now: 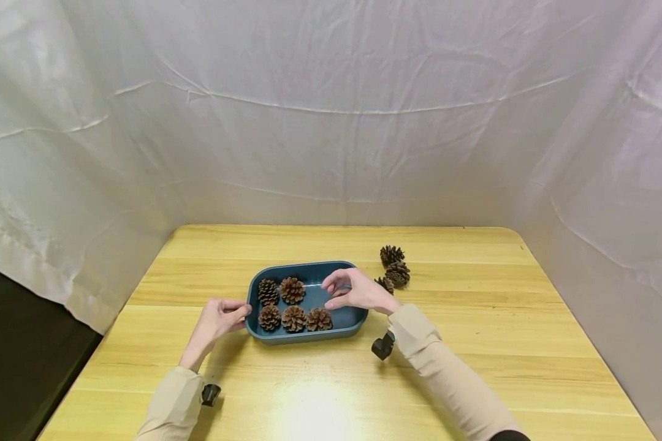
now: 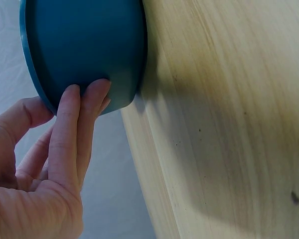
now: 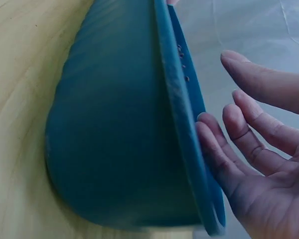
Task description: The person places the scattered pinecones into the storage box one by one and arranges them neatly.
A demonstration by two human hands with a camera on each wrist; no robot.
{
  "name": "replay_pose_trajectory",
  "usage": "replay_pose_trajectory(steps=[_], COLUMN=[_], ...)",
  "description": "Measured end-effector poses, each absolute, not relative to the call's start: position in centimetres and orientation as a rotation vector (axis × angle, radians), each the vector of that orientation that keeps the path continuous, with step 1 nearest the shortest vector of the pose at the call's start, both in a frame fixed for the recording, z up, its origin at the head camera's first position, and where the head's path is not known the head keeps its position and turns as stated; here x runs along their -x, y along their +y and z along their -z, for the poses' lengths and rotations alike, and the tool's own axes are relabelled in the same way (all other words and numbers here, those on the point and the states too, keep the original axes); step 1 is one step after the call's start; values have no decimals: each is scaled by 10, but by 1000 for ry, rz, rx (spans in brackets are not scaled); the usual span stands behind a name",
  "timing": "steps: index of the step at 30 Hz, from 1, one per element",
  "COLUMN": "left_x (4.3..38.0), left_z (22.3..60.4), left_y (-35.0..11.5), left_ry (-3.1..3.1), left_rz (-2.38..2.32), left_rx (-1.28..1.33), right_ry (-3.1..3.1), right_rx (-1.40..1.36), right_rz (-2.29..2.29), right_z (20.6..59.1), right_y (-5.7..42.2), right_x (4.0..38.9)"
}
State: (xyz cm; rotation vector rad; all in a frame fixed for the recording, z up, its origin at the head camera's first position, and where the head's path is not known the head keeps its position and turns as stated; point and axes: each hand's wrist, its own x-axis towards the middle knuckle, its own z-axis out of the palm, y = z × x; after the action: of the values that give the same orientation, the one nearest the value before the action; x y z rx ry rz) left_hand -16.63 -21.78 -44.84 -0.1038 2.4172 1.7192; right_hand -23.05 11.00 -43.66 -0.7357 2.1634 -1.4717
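Near the middle of the head view we have a blue tray [image 1: 309, 337] on the wooden counter [image 1: 474, 349], five pine cones [image 1: 294, 319] inside: two in the upper row, three in the lower, bunched toward the left and centre. Left hand [image 1: 214, 320] pinches the tray's left end at the rim. Right hand [image 1: 357, 290] hangs over the tray's right part, fingers loosely spread, nothing between them that we can see. Three loose cones [image 1: 398, 274] cluster to the right of the tray, lowest one partly hidden by the right hand. We read the step as filling the tray in rows. Next move, we judge, calls for the right hand to reach upper right, take one loose cone and set it into the upper row's gap.
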Motion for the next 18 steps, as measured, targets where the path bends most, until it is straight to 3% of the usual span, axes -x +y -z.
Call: replay_pose_trajectory(steps=[18], left_x=[167], left_z=[449], left_y=[-218], left_ry=[2411], left_rz=[-1736], left_rx=[89], right_ry=[2221], right_rx=[603], right_rz=[1804], right_z=[430], right_y=[137], right_x=[231])
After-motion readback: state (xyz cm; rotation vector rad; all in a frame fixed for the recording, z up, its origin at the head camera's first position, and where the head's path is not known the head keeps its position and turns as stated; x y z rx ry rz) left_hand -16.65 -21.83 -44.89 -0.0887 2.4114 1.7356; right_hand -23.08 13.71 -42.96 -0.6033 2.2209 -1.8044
